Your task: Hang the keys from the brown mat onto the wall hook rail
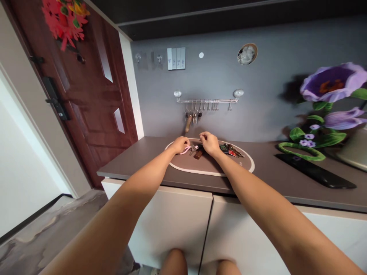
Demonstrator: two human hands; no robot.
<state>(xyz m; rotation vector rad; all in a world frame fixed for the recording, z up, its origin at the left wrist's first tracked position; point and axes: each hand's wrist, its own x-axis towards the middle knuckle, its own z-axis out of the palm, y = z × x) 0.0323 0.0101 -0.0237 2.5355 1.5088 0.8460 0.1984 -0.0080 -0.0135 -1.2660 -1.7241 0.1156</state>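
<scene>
An oval brown mat [206, 164] with a cream rim lies on the dark countertop [137, 160]. My left hand [180, 145] rests at the mat's left side, curled over a pink wrist strap [185, 150] that runs out from under its fingers. My right hand [210, 143] sits over the mat's far rim, fingers curled down, and whatever lies beneath them is hidden. Between my hands lie small metal keys [193, 149] and a brown leather fob [198, 154]. A bunch of keys [231, 150] with colored tags lies just right of my right hand.
A steel rail [207, 101] with hanging keys and a wooden handle [188, 123] is fixed to the grey wall. A wooden door [86, 95] stands at left. Purple artificial flowers [332, 84], a long black tray [315, 170] and a green ring [301, 152] occupy the counter's right.
</scene>
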